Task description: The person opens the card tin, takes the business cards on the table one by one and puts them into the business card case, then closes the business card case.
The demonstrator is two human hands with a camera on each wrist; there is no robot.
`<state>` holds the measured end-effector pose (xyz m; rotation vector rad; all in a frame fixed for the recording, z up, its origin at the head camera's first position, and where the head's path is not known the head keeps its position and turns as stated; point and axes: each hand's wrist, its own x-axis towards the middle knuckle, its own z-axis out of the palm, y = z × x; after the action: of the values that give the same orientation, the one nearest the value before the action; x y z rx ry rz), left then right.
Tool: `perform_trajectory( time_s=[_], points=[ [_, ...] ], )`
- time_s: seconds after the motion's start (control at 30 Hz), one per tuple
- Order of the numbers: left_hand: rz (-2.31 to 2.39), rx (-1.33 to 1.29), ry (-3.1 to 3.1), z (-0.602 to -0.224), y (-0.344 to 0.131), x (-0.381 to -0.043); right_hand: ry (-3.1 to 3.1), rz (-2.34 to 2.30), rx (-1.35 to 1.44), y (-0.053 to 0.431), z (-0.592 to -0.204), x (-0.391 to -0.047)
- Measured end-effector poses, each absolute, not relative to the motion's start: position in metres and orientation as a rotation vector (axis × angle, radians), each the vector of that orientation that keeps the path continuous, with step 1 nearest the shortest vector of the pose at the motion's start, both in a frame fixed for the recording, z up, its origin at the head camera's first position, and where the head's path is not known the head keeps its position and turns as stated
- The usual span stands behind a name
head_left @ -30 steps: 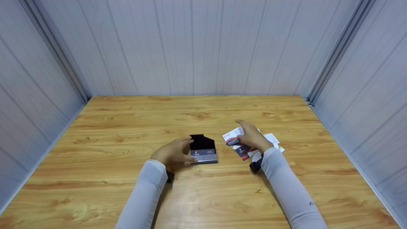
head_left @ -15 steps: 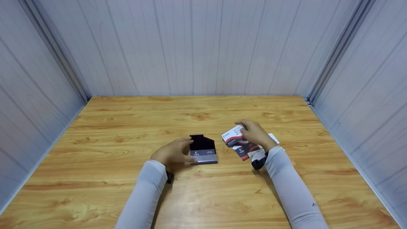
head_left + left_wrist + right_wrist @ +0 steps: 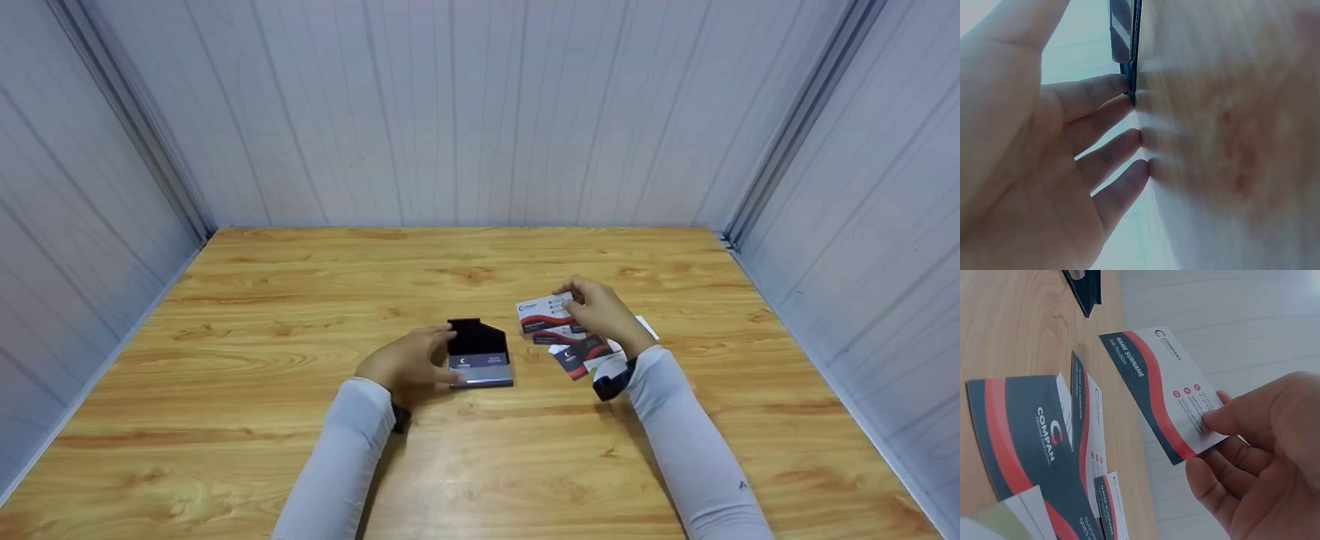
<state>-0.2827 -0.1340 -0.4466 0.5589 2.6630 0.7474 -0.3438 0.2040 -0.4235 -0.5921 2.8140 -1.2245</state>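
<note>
A business card case lies on the table with its black flap folded back and a dark card showing in it. My left hand rests at the case's left side, thumb by the front edge. In the left wrist view its fairly straight fingers touch the case's edge and the tabletop. My right hand pinches a white, red and black business card between thumb and fingers, lifted above the pile. Below it, several loose business cards overlap on the table.
The wooden tabletop runs back to a pale panelled wall, with more panels on both sides. Each wrist carries a black camera mount. In the right wrist view, a black corner of the case shows at the top.
My right hand has raised a business card off the pile and turned it level, uncovering another card beneath. My left hand and the case have stayed put.
</note>
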Motion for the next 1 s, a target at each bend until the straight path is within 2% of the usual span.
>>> perform_trajectory(
  time_s=[0.8, 1.0],
  points=[
    [0.771, 0.531, 2.656, -0.447, -0.134, -0.283, 2.717, -1.326, -0.669, 0.192, -0.421, -0.338],
    [0.755, 0.539, 2.659, -0.446, -0.133, -0.285, 2.742, -1.332, -0.765, 0.183, -0.424, -0.336]
  ],
)
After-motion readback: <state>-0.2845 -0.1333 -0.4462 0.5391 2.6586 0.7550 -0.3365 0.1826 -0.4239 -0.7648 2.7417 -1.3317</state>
